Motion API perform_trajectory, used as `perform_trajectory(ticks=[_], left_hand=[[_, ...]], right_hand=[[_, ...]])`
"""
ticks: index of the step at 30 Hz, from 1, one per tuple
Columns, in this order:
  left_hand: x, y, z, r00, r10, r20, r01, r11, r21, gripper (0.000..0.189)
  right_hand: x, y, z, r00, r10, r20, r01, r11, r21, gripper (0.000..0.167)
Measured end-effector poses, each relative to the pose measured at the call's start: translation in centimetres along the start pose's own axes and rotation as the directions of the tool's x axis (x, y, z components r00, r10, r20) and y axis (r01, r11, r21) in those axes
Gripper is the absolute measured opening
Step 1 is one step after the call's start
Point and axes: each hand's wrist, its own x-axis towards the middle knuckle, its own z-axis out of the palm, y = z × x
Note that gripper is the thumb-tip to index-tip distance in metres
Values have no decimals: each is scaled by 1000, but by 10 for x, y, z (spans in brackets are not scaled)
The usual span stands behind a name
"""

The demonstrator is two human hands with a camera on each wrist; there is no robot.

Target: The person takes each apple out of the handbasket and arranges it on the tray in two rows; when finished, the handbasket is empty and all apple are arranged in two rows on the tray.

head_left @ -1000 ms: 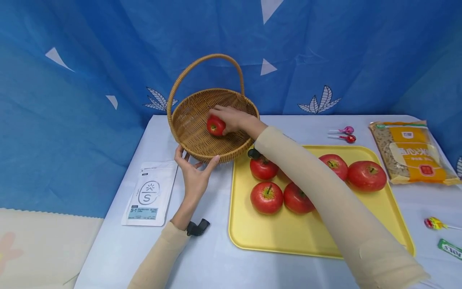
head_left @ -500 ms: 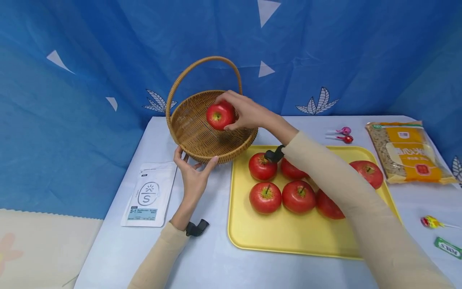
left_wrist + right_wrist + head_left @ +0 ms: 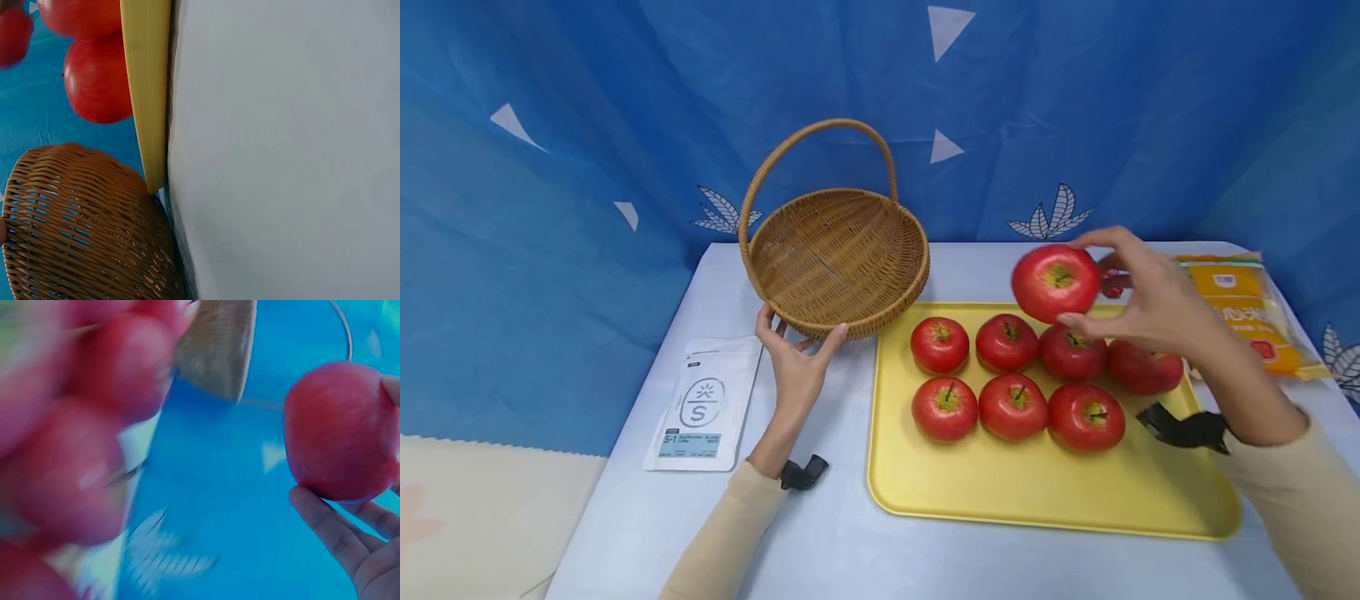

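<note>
My right hand (image 3: pixel 1165 296) holds a red apple (image 3: pixel 1052 282) between thumb and fingers, raised over the back right part of the yellow tray (image 3: pixel 1037 496). The right wrist view shows the same apple (image 3: pixel 340 431) at the fingertips, clear of the other apples. My left hand (image 3: pixel 797 379) grips the front rim of a wicker basket (image 3: pixel 842 258), thumb and fingers spread along it. The basket tilts toward me, and no apple shows inside. Several red apples (image 3: pixel 943 408) lie in two rows on the tray. In the left wrist view only a fingertip shows beside the basket (image 3: pixel 81 231).
A white coffee pouch (image 3: pixel 700 408) lies left of the basket. Behind my right arm lies an orange grain bag (image 3: pixel 1255 304), partly covered. A red lollipop (image 3: pixel 1112 292) is mostly hidden by my right hand. A blue curtain (image 3: pixel 1000 125) hangs behind the table.
My right hand has lifted the apple out of the basket and carried it right, over the tray. My left hand stays at the basket rim.
</note>
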Motion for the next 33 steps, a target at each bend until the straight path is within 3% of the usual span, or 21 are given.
perform_trajectory(ticks=[3, 7, 13, 16, 20, 23, 30, 33], left_hand=[[4, -13, 0, 1000, 4, -7, -4, 1000, 14, 105], [7, -24, -1, 1000, 26, -14, -26, 1000, 18, 107], [8, -28, -1, 999, 42, -18, -42, 999, 16, 108], [10, -28, -1, 999, 39, -22, -39, 999, 19, 108], [10, -29, -1, 999, 36, -25, -36, 999, 17, 108], [10, -29, -2, 999, 30, -22, -30, 999, 13, 108], [9, -30, -3, 999, 27, -21, -26, 1000, 8, 108], [9, -30, -4, 999, 35, -24, -35, 999, 9, 108]], right_hand=[[-48, 21, -9, 990, 140, -22, -140, 990, 17, 89], [-106, 46, -8, 965, 259, -42, -259, 966, 3, 89], [-163, 66, 5, 901, 432, -29, -433, 900, -52, 92], [-176, 74, 13, 886, 463, -13, -464, 885, -39, 91], [-184, 82, 22, 892, 452, 0, -452, 892, -10, 89], [-187, 85, 28, 895, 446, 19, -447, 895, 3, 90], [-186, 84, 33, 879, 471, 76, -471, 882, -18, 91], [-185, 83, 34, 887, 456, 77, -455, 890, -27, 92]])
